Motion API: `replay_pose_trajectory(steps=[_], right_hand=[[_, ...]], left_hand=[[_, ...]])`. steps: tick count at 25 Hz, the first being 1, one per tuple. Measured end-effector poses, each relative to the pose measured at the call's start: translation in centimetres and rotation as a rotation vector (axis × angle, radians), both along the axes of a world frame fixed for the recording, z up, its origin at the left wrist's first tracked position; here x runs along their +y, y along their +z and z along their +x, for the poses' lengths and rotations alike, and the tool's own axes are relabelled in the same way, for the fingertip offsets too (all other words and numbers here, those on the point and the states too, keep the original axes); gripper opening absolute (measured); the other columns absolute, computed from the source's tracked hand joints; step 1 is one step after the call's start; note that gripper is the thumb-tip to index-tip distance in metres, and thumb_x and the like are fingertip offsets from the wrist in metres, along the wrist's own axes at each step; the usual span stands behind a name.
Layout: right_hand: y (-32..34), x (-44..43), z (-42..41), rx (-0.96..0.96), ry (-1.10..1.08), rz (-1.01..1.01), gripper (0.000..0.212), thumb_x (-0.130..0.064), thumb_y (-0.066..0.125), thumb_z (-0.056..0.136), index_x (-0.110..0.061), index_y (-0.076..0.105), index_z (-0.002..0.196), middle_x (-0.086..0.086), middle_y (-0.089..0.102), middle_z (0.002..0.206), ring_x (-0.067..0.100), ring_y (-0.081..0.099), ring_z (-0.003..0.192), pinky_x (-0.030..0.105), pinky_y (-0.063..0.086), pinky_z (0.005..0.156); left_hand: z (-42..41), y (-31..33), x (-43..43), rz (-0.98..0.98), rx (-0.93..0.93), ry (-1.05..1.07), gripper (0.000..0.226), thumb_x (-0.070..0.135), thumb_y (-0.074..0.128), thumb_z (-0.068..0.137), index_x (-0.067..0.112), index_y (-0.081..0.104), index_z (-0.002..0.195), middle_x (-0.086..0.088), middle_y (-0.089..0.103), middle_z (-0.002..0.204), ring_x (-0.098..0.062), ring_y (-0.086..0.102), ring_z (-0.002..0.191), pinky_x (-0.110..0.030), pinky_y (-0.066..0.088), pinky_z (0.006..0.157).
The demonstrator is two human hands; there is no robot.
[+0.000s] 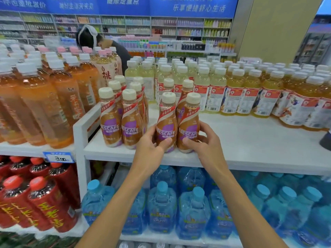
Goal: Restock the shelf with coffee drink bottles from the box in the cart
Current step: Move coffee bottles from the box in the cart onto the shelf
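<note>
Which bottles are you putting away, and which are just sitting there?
For the job: front coffee bottles, gripped by the left hand and right hand; coffee bottles beside them; white shelf.
Just sitting there: orange drink bottles; yellow drink bottles; blue water bottles; red bottles; price tag.

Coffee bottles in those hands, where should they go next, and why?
Probably slide them left. The left hand and right hand grip a cluster of Nescafe bottles standing on the white shelf, and a bare gap separates it from the Nescafe row further left.
</note>
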State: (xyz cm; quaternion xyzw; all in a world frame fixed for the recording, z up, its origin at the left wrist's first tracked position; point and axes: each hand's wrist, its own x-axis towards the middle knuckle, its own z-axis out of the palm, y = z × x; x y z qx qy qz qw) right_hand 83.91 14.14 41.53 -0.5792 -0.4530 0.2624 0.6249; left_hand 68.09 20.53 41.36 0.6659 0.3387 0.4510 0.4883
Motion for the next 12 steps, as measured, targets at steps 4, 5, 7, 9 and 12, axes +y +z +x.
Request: replay_pose_trajectory(steps=[4, 5, 7, 9, 12], right_hand=[[-0.4, -0.3, 0.0, -0.126, -0.048, -0.022, 0.060, -0.023, 0.081, 0.084, -0.034, 0.052, 0.135, -0.012, 0.058, 0.131, -0.001, 0.060, 0.111, 0.022, 0.054, 0.092], [-0.5, -0.4, 0.0, -0.166, -0.094, -0.039, 0.067, -0.030, 0.085, 0.080, -0.033, 0.050, 0.137, -0.013, 0.055, 0.131, 0.000, 0.058, 0.113, 0.021, 0.052, 0.092], [-0.3, -0.8, -0.1, -0.174, -0.155, -0.050, 0.073, -0.035, 0.089, 0.074, -0.029, 0.051, 0.137, -0.016, 0.058, 0.126, -0.002, 0.060, 0.108, 0.020, 0.053, 0.087], [-0.2, -1.0, -0.3, -0.144, -0.144, -0.019, 0.061, -0.028, 0.088, 0.075, -0.029, 0.056, 0.127, -0.019, 0.064, 0.116, -0.010, 0.063, 0.097, 0.014, 0.055, 0.081], [-0.3, -1.1, -0.7, -0.132, -0.125, 0.000, 0.051, -0.021, 0.085, 0.080, -0.031, 0.059, 0.123, -0.022, 0.065, 0.112, -0.018, 0.060, 0.094, 0.003, 0.049, 0.074]], left_hand=[[-0.3, -1.0, 0.4, 0.022, 0.016, 0.037, 0.060, 0.023, 0.081, 0.084, 0.029, 0.054, 0.137, 0.014, 0.067, 0.126, -0.001, 0.063, 0.115, -0.031, 0.052, 0.102], [-0.5, -1.2, 0.4, 0.037, 0.044, 0.061, 0.066, 0.028, 0.085, 0.079, 0.028, 0.054, 0.138, 0.014, 0.068, 0.125, -0.002, 0.064, 0.114, -0.031, 0.053, 0.099], [-0.5, -1.3, 0.1, 0.078, 0.094, 0.124, 0.067, 0.034, 0.088, 0.075, 0.028, 0.058, 0.135, 0.013, 0.069, 0.121, -0.001, 0.066, 0.109, -0.028, 0.055, 0.094], [-0.2, -1.2, -0.3, 0.101, 0.099, 0.181, 0.058, 0.031, 0.087, 0.076, 0.028, 0.061, 0.128, 0.014, 0.070, 0.116, 0.002, 0.066, 0.103, -0.020, 0.055, 0.088], [0.2, -0.7, -1.0, 0.107, 0.097, 0.222, 0.048, 0.025, 0.085, 0.078, 0.032, 0.062, 0.120, 0.021, 0.070, 0.103, 0.009, 0.065, 0.094, -0.008, 0.048, 0.078]])
